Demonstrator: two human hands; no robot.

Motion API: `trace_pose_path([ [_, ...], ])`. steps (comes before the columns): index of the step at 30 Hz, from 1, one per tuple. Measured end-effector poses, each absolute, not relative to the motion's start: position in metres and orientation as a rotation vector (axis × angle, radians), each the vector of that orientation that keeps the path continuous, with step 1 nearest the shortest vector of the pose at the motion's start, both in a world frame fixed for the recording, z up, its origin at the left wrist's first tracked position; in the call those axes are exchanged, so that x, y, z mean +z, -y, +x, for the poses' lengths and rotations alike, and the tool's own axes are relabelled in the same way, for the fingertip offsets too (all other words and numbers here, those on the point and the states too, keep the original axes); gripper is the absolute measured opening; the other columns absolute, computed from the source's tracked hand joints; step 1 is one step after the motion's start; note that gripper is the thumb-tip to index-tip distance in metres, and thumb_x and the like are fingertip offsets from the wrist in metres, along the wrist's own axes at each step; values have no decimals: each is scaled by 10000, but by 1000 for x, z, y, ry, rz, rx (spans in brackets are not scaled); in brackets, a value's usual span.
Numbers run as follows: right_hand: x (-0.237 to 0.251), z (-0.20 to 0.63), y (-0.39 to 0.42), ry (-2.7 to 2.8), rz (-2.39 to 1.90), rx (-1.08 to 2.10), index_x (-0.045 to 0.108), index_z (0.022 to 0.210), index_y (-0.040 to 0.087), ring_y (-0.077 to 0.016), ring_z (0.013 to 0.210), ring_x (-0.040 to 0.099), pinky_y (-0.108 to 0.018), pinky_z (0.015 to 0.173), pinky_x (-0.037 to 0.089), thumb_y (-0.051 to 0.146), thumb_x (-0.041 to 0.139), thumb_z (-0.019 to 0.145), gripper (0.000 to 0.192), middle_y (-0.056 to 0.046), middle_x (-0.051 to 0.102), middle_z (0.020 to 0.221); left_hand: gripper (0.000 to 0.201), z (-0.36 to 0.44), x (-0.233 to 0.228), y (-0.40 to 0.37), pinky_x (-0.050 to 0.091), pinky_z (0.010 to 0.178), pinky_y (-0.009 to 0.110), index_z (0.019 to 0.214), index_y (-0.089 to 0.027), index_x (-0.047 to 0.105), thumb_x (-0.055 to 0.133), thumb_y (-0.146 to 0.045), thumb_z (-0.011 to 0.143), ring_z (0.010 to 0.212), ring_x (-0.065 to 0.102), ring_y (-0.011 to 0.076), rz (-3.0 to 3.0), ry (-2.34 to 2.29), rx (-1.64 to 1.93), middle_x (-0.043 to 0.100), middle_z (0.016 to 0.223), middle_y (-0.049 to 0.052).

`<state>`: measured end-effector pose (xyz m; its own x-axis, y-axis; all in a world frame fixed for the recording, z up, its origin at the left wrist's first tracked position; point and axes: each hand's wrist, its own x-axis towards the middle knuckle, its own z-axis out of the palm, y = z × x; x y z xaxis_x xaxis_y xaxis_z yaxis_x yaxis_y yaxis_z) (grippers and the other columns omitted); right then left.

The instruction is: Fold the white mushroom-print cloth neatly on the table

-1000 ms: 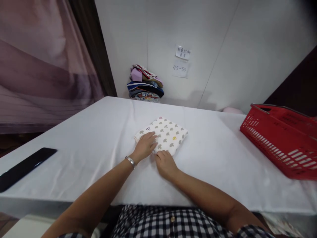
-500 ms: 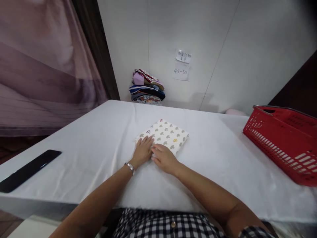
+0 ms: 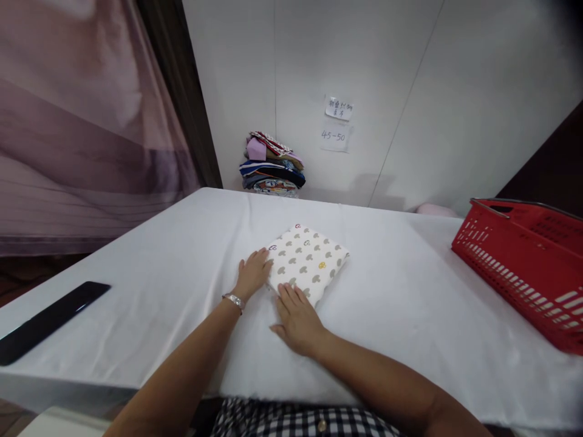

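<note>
A folded white cloth [image 3: 310, 258] with grey, yellow and dark mushroom-like prints lies flat on the white-covered table [image 3: 392, 291]. My left hand [image 3: 253, 272] rests at its left edge, fingertips touching the fabric, with the thumb apart. Along the near edge, my right hand [image 3: 296, 317] lies with fingers stretched over the cloth's border and the thumb spread to the left. Neither hand grips the cloth. A bracelet circles my left wrist.
At the right stands a red plastic basket [image 3: 523, 267]. A black flat device [image 3: 50, 318] lies at the left. Folded fabrics [image 3: 273, 167] are stacked beyond the far edge, against a wall with paper notes [image 3: 336, 124]. A pinkish curtain [image 3: 82, 133] hangs at left.
My hands have moved apart: the left slid to the cloth's left edge, the right came nearer me along the front edge. More of the cloth's printed top now shows.
</note>
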<state>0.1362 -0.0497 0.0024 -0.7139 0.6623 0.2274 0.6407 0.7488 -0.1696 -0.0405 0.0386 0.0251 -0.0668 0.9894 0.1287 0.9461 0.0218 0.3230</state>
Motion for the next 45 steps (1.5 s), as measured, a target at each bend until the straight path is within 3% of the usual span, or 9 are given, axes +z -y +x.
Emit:
trace_pose_path([
  [4,5,136,52,2669,-1006,197,356,1418,136,-348,1411,107,-543,1125,169,512,413,922,626,-195,143,1527,490,-27,33,-44,183,1098,567,1325,-174,468,370,-403,904,1374,274,298,2187,-2237,531,399,1453,117],
  [8,11,141,56,2690,-1015,339,356,1420,162,-340,1417,59,-526,1132,150,510,473,899,637,-170,96,1543,531,-25,25,-49,259,1079,513,1370,-153,406,328,-416,915,1349,324,269,2200,-2168,480,371,1469,127],
  [13,38,154,42,2715,-921,559,362,1413,195,-276,1417,147,-464,1133,175,524,477,895,624,-136,198,1534,521,-29,18,-49,286,1064,490,1370,-159,405,308,-400,918,1331,350,262,2262,-2172,510,390,1457,126],
  [19,79,174,-20,2457,-1135,367,352,1414,209,-246,1428,102,-480,1138,121,495,391,938,556,-99,211,1537,543,-30,17,-51,301,1053,484,1373,-139,399,284,-415,920,1326,354,263,2276,-2160,516,397,1450,132],
  [28,20,190,-60,2453,-1478,408,415,1374,181,-278,1420,137,-522,1119,109,459,399,927,527,-122,243,1523,530,-34,16,-49,303,1060,452,1382,-178,394,297,-423,922,1338,344,246,2182,-2138,557,388,1460,111],
  [34,36,202,-97,2293,-1428,526,554,1253,218,-241,1366,306,-449,1106,231,370,481,896,395,-88,420,1438,522,-34,20,-49,309,1058,469,1364,-196,413,295,-442,920,1346,337,247,2101,-2139,549,383,1465,104],
  [38,47,209,-150,2185,-1603,645,478,1333,186,-262,1336,358,-423,1098,272,328,519,877,479,-109,428,1428,551,-42,24,-54,348,1041,411,1366,-159,414,272,-457,925,1300,413,239,1963,-2097,568,448,1418,120],
  [41,53,208,-188,2179,-1704,899,464,1348,168,-303,1278,435,-416,1055,345,388,616,812,599,-139,454,1404,637,-53,27,-60,398,997,377,1378,-109,401,367,-507,882,1207,511,261,1791,-2126,548,526,1338,152],
  [45,61,192,-225,2147,-1713,1217,518,1300,200,-299,1153,554,-405,949,457,458,729,683,702,-137,512,1352,681,-66,29,-66,411,983,381,1381,-116,401,485,-493,819,1199,517,275,1669,-2120,539,546,1319,141],
])
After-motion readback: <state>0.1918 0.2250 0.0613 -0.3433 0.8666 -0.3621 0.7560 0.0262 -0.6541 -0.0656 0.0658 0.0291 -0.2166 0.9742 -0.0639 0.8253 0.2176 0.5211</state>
